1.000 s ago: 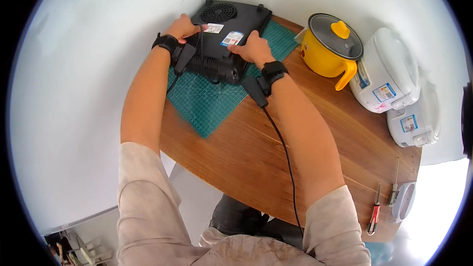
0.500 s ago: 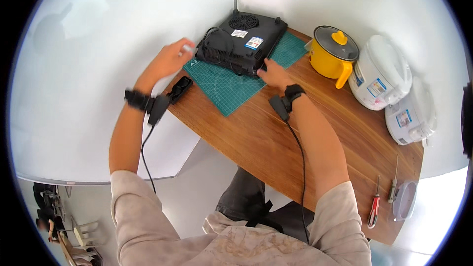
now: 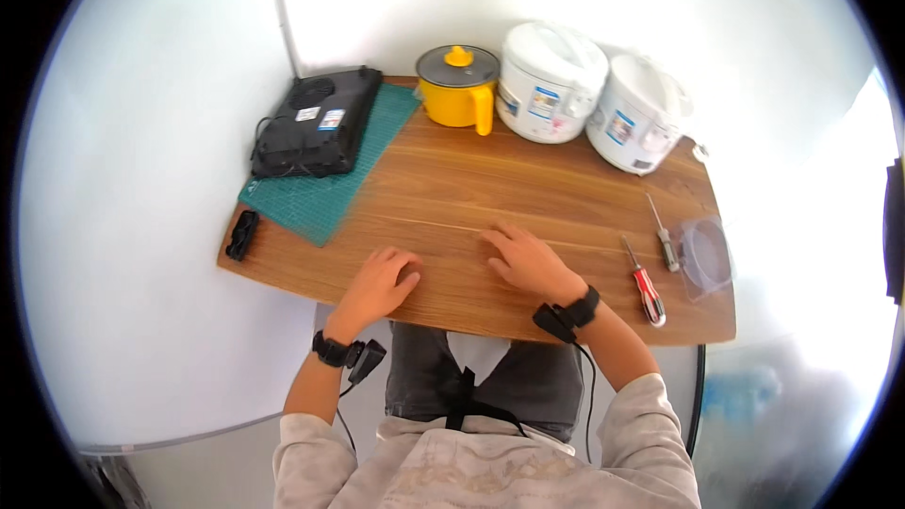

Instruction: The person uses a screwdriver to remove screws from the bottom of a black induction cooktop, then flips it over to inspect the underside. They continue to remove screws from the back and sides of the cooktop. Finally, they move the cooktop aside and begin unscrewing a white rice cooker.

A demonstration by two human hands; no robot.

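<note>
My left hand (image 3: pixel 379 285) is at the front of the wooden table (image 3: pixel 424 198), fingers apart and holding nothing. To its right, my right hand (image 3: pixel 531 262) is also open and empty, above or on the wood. A green cutting mat (image 3: pixel 330 193) lies at the back left, and on it rests a black flat appliance (image 3: pixel 316 137), seemingly an induction cooker with its underside up. A round fan grille, stickers and a bundled cord show on that underside. Left of my left hand, near the table's edge, sits a small black tray-like piece (image 3: pixel 242 236).
A yellow pot (image 3: pixel 451 104) with a dark lid stands at the back, beside two white rice cookers (image 3: pixel 556 85). On the right lie a red screwdriver (image 3: pixel 647 294), a grey-handled screwdriver (image 3: pixel 666 247) and a clear plastic container (image 3: pixel 705 259). White walls border the left and back.
Both hands have left the black appliance and come back to the front of the table. My view has swung right, so the appliance and mat appear farther left.
</note>
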